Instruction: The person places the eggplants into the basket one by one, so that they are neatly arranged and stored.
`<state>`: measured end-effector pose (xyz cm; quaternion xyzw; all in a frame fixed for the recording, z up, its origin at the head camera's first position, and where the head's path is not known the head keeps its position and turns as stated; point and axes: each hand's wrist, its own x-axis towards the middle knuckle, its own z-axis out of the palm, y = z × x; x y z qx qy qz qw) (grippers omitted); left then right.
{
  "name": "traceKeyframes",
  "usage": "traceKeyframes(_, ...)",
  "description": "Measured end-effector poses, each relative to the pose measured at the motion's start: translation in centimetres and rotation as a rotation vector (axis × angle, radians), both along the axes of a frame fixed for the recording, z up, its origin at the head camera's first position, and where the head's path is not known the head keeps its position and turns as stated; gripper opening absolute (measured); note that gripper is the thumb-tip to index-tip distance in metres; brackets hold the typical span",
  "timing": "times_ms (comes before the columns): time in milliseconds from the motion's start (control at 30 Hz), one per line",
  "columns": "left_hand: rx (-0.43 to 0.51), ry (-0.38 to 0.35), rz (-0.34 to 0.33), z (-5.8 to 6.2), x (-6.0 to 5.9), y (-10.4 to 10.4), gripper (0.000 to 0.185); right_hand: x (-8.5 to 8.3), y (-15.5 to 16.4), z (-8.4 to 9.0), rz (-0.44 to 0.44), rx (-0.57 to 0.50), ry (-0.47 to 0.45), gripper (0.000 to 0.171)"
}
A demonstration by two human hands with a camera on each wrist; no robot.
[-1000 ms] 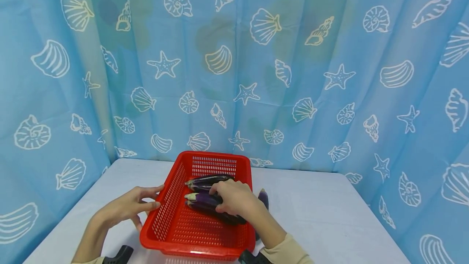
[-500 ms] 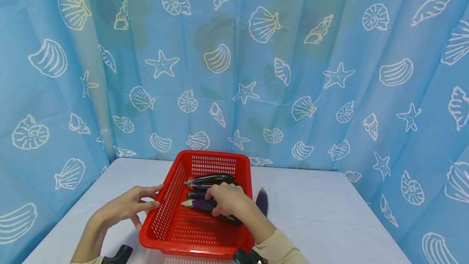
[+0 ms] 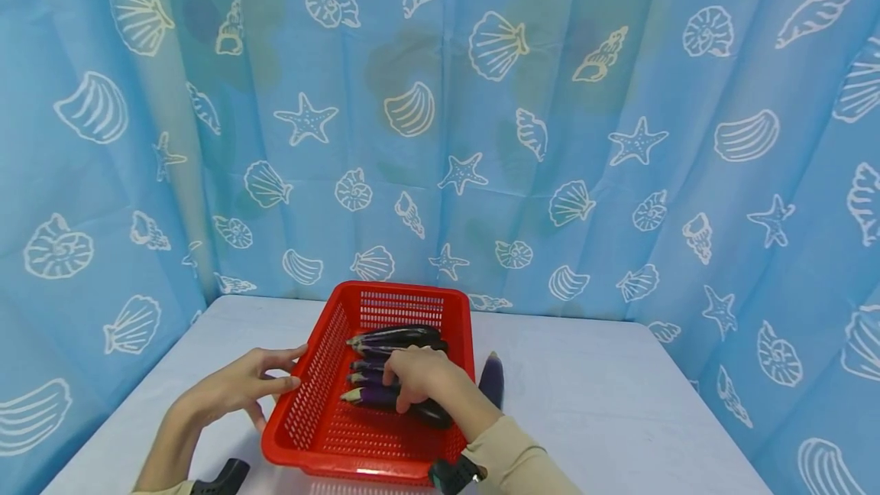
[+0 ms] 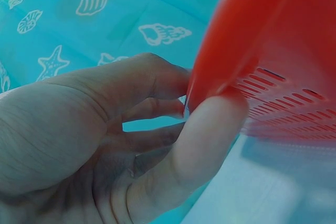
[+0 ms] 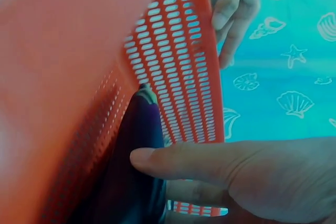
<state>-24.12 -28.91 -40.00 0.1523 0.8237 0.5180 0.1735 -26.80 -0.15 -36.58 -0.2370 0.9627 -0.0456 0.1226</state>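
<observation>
In the head view, several dark purple eggplants [image 3: 392, 336] lie side by side in a red plastic basket [image 3: 385, 468]. My right hand [image 3: 422, 376] reaches over the basket's right side and grips the frontmost eggplant [image 3: 374, 397]. In the right wrist view its thumb lies across that eggplant [image 5: 142, 135], the other fingers on the far side, partly hidden. At the basket's left side, my left hand [image 3: 237, 388] touches the outside of the rim with spread, loosely bent fingers. The left wrist view shows its thumb under the lip of the basket [image 4: 231, 45].
Another eggplant [image 3: 492, 379] lies on the white table [image 3: 598, 403] just right of the basket, partly hidden by my right forearm. Behind the table hangs a blue curtain [image 3: 522, 220] with white shell prints.
My right hand has shifted slightly left and toward me. The front eggplant has moved nearer the basket's front, and more eggplants show behind it. My left hand stays at the rim.
</observation>
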Motion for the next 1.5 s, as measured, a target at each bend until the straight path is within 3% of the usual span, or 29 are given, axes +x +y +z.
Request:
traceKeyframes(700, 0.010, -0.012, 0.006, 0.0, 0.2, -0.1, 0.071, -1.5, -1.0, -0.4, -0.054, -0.072, -0.175, 0.035)
traceKeyframes(1500, -0.003, 0.006, 0.009, 0.2, 0.1, 0.1, 0.071, -2.3, -0.9, -1.0, -0.087, -0.080, -0.180, 0.035)
